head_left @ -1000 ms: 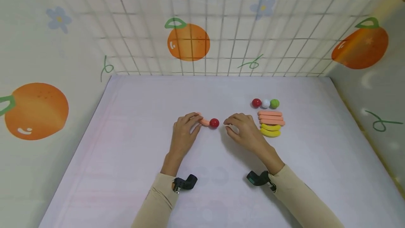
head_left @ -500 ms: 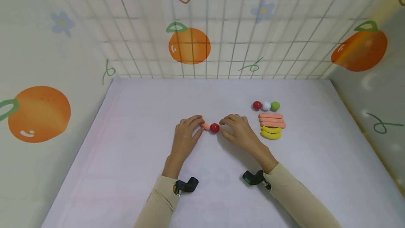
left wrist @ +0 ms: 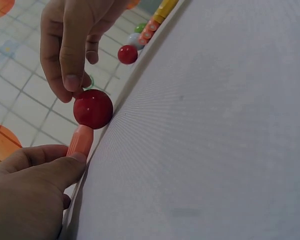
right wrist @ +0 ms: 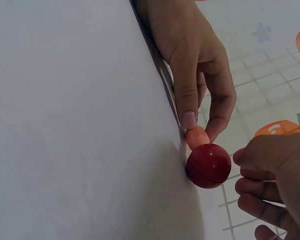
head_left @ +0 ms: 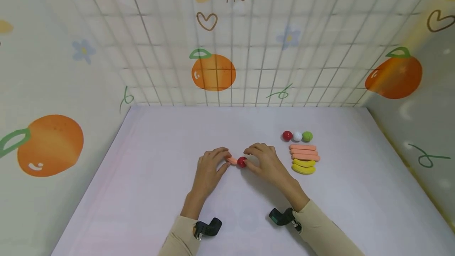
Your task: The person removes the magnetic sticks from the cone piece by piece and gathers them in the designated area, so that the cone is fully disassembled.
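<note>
My left hand (head_left: 209, 171) pinches a pink toy sausage (left wrist: 81, 139) between thumb and fingers, low over the white surface. The sausage's free end meets a glossy red ball (right wrist: 208, 166); in the head view the ball lies just right of it. My right hand (head_left: 268, 165) is at the ball's other side, fingers loosely bent. Its thumb overlaps the ball in the head view, while the right wrist view shows a narrow gap between thumb tip and ball. Most of the sausage's far end is hidden by my left fingers.
At the right stand a second red ball (head_left: 287, 136), a white ball (head_left: 297, 136) and a green ball (head_left: 307, 136) in a row. Below them lie pink sticks (head_left: 303, 152) and two yellow toy bananas (head_left: 303, 168). Printed curtains (head_left: 160, 70) enclose the white table (head_left: 142, 208).
My right hand has moved left, up to the red ball. The left hand keeps hold of the sausage. The head view has tilted upward, so everything appears lower.
</note>
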`<action>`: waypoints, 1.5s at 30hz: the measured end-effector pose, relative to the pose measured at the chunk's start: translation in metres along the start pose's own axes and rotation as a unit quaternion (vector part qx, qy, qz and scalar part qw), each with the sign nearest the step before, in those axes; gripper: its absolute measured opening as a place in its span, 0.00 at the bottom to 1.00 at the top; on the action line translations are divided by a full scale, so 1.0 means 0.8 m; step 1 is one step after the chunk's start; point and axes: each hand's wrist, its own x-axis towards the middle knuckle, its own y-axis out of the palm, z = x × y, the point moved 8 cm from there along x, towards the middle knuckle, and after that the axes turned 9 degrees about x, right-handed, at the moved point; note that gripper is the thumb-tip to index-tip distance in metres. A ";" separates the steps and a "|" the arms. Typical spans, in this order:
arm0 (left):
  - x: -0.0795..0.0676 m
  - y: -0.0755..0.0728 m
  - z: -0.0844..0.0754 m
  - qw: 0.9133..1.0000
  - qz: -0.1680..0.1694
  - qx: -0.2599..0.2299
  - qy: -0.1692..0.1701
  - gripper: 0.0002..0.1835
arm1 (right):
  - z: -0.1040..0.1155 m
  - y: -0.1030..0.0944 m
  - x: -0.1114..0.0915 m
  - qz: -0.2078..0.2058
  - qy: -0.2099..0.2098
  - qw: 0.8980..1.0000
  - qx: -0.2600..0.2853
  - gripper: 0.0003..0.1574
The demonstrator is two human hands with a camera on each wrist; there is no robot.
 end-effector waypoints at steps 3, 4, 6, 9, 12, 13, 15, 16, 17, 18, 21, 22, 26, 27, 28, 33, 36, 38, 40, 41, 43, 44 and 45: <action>-0.005 0.002 0.001 1.000 0.002 0.000 -0.007 0.14 | 0.000 0.004 -0.002 0.005 -0.002 1.000 0.001 0.16; -0.007 0.003 0.001 1.000 0.004 0.001 -0.009 0.15 | 0.000 0.006 -0.003 0.009 -0.001 1.000 -0.001 0.16; -0.011 0.006 0.002 1.000 0.009 0.003 -0.012 0.15 | 0.000 0.009 -0.005 0.014 0.001 1.000 -0.003 0.16; -0.014 0.008 0.001 1.000 0.011 0.004 -0.010 0.15 | -0.001 0.012 -0.008 0.019 0.005 1.000 -0.011 0.17; -0.013 0.006 0.001 1.000 0.006 0.002 -0.006 0.15 | -0.002 0.013 -0.008 0.019 0.007 1.000 -0.017 0.20; -0.013 0.005 0.001 1.000 0.005 0.002 -0.005 0.15 | -0.002 0.013 -0.007 0.019 0.007 1.000 -0.019 0.21; -0.011 0.004 0.002 1.000 0.003 0.003 -0.006 0.14 | -0.002 0.014 -0.006 0.021 0.007 1.000 -0.020 0.22; -0.011 0.004 0.002 1.000 0.002 0.004 -0.006 0.14 | -0.002 0.014 -0.005 0.023 0.007 1.000 -0.019 0.22; -0.010 0.003 0.003 1.000 0.002 0.004 -0.007 0.14 | -0.002 0.015 -0.005 0.025 0.006 1.000 -0.018 0.23; -0.010 0.003 0.003 1.000 0.002 0.003 -0.007 0.14 | -0.002 0.016 -0.004 0.028 0.007 0.999 -0.019 0.23; -0.011 0.002 0.002 1.000 0.002 -0.003 -0.005 0.14 | -0.003 0.018 -0.005 0.036 0.008 0.999 -0.022 0.23; -0.011 0.002 0.001 1.000 0.001 -0.005 -0.005 0.14 | -0.003 0.019 -0.005 0.039 0.009 0.999 -0.025 0.22; -0.011 0.001 0.001 1.000 0.001 -0.008 -0.004 0.14 | -0.004 0.024 -0.005 0.049 0.007 0.998 -0.042 0.20; -0.010 0.001 0.001 1.000 0.000 -0.009 -0.004 0.14 | -0.003 0.025 -0.005 0.050 0.006 0.998 -0.047 0.20; -0.010 0.001 0.001 1.000 -0.001 -0.010 -0.005 0.14 | -0.003 0.026 -0.005 0.051 0.006 0.997 -0.052 0.20; -0.007 -0.001 0.000 1.000 -0.005 -0.012 -0.007 0.12 | -0.004 0.029 -0.003 0.052 0.008 0.997 -0.064 0.20; -0.006 0.000 0.001 1.000 -0.002 -0.012 -0.011 0.11 | -0.003 0.029 -0.003 0.053 0.008 0.997 -0.063 0.20; -0.006 0.001 0.003 1.000 0.000 -0.007 -0.016 0.11 | -0.001 0.029 -0.001 0.053 0.005 0.997 -0.062 0.20; -0.005 0.002 0.004 1.000 0.000 0.000 -0.023 0.11 | 0.000 0.029 0.000 0.050 -0.001 0.997 -0.063 0.19; -0.004 0.002 0.004 1.000 -0.001 0.005 -0.026 0.11 | 0.001 0.029 0.001 0.047 -0.005 0.997 -0.065 0.19; -0.003 0.002 0.003 0.999 -0.004 0.015 -0.032 0.11 | 0.003 0.027 0.001 0.040 -0.011 0.997 -0.068 0.18; -0.002 0.002 0.002 0.999 -0.007 0.017 -0.033 0.11 | 0.004 0.026 0.001 0.036 -0.015 0.997 -0.072 0.17; -0.001 0.001 0.001 0.999 -0.008 0.019 -0.034 0.11 | 0.005 0.025 0.000 0.034 -0.017 0.996 -0.075 0.17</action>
